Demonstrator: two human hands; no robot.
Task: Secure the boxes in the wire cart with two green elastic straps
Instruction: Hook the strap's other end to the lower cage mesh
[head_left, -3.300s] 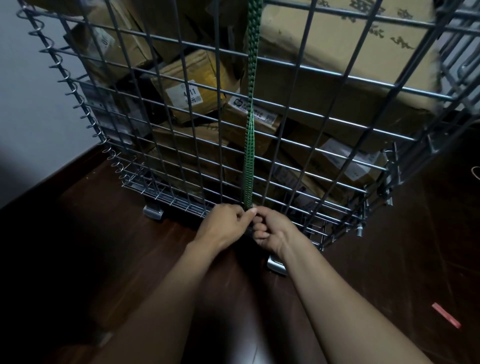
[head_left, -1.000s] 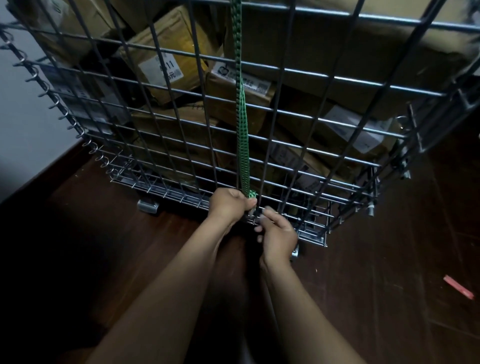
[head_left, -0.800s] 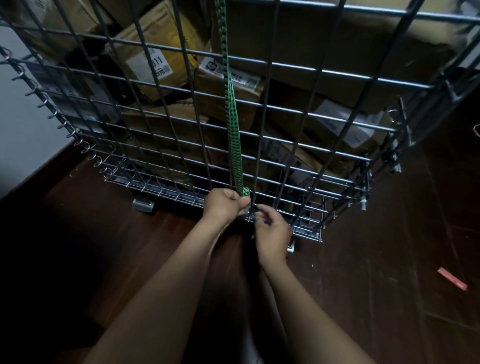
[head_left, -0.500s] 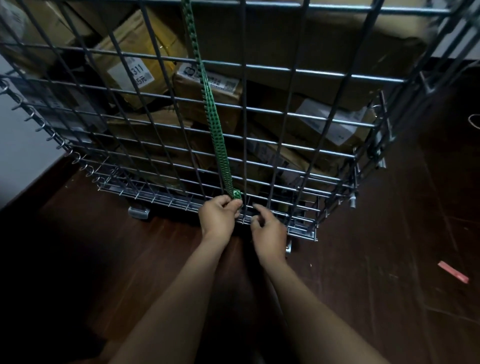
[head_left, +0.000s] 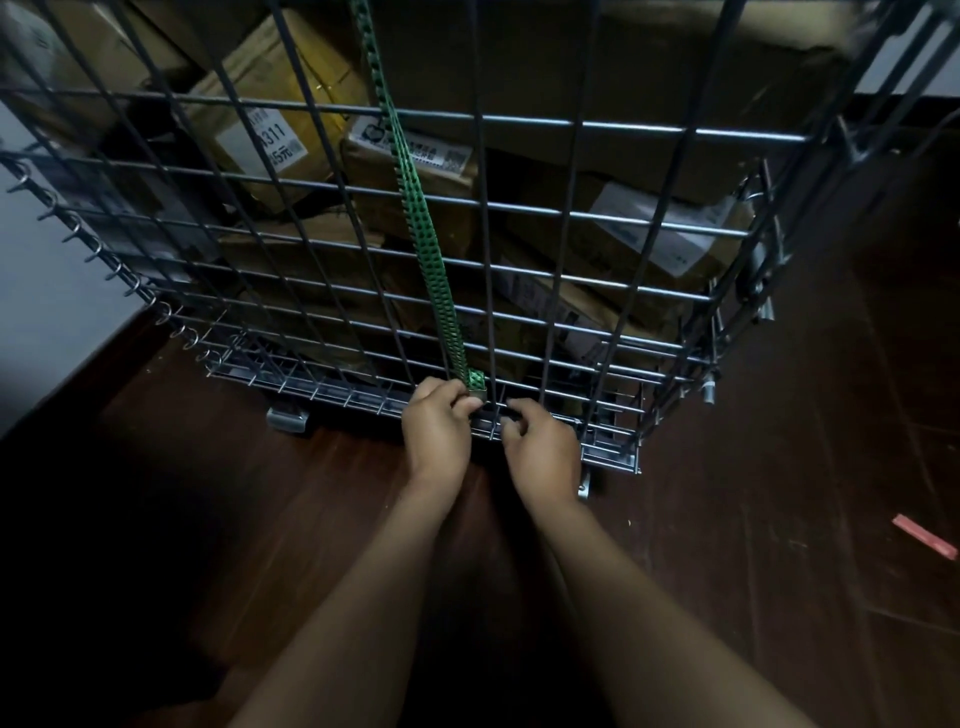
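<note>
A green elastic strap (head_left: 423, 244) runs taut down the outside of the wire cart (head_left: 644, 136) from the top of the frame to the cart's bottom edge. My left hand (head_left: 439, 434) pinches the strap's lower end where it meets the bottom wires. My right hand (head_left: 543, 452) is just to its right, fingers curled around a bottom wire of the cart. Several cardboard boxes (head_left: 280, 119) with white labels are piled inside the cart. The hook at the strap's end is hidden by my fingers. Only one strap is in view.
The cart stands on a dark wooden floor (head_left: 779, 545) on small metal feet (head_left: 287, 419). A pale wall (head_left: 47, 291) is close on the left. A small red strip (head_left: 924, 536) lies on the floor at the right.
The view has swung right and closer, so the strap now slants up to the left. My right hand has moved from beside the strap end onto the bottom wire; my left hand keeps its grip.
</note>
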